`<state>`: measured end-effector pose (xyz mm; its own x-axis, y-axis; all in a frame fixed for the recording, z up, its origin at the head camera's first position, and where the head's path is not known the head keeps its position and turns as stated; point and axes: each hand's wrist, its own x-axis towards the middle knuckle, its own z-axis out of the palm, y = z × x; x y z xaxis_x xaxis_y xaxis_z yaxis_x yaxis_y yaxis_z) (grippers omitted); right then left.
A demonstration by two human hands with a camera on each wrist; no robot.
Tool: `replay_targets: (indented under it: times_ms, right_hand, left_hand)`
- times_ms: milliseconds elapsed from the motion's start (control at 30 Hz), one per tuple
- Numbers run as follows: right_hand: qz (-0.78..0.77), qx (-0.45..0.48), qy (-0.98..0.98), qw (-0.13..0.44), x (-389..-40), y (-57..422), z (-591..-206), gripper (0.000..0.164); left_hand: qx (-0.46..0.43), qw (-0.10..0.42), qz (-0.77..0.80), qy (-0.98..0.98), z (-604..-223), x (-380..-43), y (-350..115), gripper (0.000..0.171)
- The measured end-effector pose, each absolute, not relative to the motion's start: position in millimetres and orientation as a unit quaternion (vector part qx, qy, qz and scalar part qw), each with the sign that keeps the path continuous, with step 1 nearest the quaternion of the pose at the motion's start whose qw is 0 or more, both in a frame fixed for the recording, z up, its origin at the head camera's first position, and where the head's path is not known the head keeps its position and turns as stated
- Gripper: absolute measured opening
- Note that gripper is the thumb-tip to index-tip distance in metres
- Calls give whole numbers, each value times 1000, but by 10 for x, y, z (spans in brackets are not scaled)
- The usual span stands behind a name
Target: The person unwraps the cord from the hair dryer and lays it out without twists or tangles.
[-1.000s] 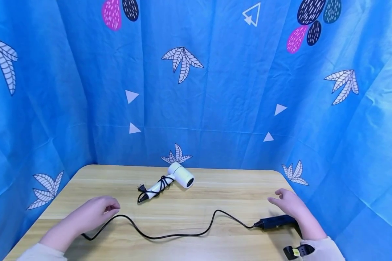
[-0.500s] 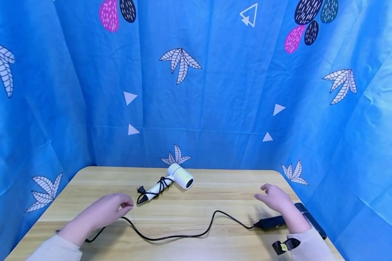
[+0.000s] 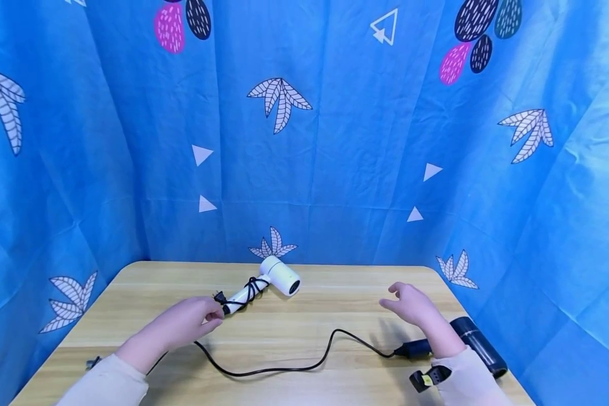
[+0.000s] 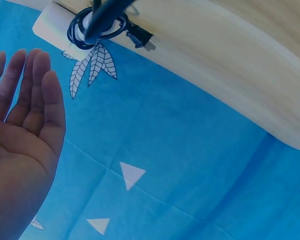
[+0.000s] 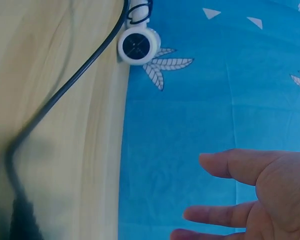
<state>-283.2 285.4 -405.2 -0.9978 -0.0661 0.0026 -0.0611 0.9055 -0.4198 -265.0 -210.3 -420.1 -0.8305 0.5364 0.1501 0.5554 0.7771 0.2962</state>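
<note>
A: Left hand (image 3: 195, 320)?
B: Fingers straight, nothing held. Since a second ago it's slid rightward across the table (image 3: 355, 293); fingertips now overlap the handle end of the white hair dryer (image 3: 282, 277) in the head view. Touching, can't tell.
A: White dryer moved?
B: No, same spot by the far edge, left of its middle. Own cord (image 3: 254, 287) wound round the handle, plug (image 3: 220, 298) beside it.
A: Right hand (image 3: 412, 305)?
B: Also loose, thumb and fingers apart, holding nothing. Shifted inward from the right edge.
A: Black hair dryer (image 3: 479, 345)?
B: Lying along the right edge, near half. Barrel mostly uncovered now; arm was over it. Forearm crosses above its handle.
A: Long black cord (image 3: 264, 370)?
B: Unchanged where visible: wavy across the near half, from that handle to under the left arm.
</note>
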Motion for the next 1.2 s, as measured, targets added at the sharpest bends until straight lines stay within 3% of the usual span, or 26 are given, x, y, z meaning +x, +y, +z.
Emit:
replay_targets:
  times_ms: [400, 867, 1200]
  right_hand:
    - [-229, -65, 971, -1, -2909, 2559, -4002, 54]
    - [-231, -88, 969, -6, -3020, 2170, -4042, 50]
    - [-232, -104, 967, -6, -3092, 1886, -4040, 47]
  left_hand:
    - [-338, 74, -169, -923, -4152, -2703, -1931, 16]
    - [-311, 61, -158, -935, -4089, -2793, -1709, 6]
    - [-314, 58, -148, -936, -4104, -2885, -1503, 20]
